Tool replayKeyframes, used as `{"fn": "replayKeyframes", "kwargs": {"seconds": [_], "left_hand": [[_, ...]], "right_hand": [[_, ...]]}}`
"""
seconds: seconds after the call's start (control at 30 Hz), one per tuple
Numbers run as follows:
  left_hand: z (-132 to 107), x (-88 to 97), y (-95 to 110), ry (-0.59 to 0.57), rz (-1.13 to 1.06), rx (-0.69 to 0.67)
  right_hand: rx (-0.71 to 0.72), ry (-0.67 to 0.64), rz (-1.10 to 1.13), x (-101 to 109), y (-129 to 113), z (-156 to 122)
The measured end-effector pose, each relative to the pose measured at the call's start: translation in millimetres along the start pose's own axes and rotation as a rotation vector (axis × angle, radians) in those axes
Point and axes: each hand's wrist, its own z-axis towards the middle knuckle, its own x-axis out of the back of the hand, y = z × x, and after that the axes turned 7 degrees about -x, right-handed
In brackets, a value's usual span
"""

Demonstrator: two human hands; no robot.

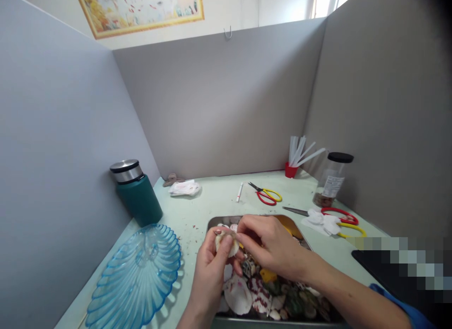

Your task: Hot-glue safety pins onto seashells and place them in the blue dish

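Gripping pale shell (233, 249), left fingers (223, 251) clamped, right fingers (251, 246) together, shells (238, 295) in metal tray (268, 321)

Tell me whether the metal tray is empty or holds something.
Not empty: the metal tray holds many shells, visible around the left hand and right hand; their depth is unclear.

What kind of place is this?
It looks like a small work booth: grey panels wall in the table, a metal tray holds shells, and scissors lie nearby.
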Motion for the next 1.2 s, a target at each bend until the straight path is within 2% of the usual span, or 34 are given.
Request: {"fn": "replayKeyframes", "kwargs": {"seconds": [0.5,0.93,1.1,1.2], "left_hand": [[0,-1.5,2,0.053,-0.125,0.054],[1,-1.1,0,0.072,-0.069,0.024],[3,4.9,1,0.153,-0.026,0.010],[5,7.9,1,0.186,-0.016,0.013]], "right_hand": [[0.066,-0.019,-0.004,2,4,1],[0.068,0.003,-0.010,-1,6,2],[-0.057,-0.041,-0.117,22,13,5],[-0.171,-0.166,-0.294,38,23,-2]]}}
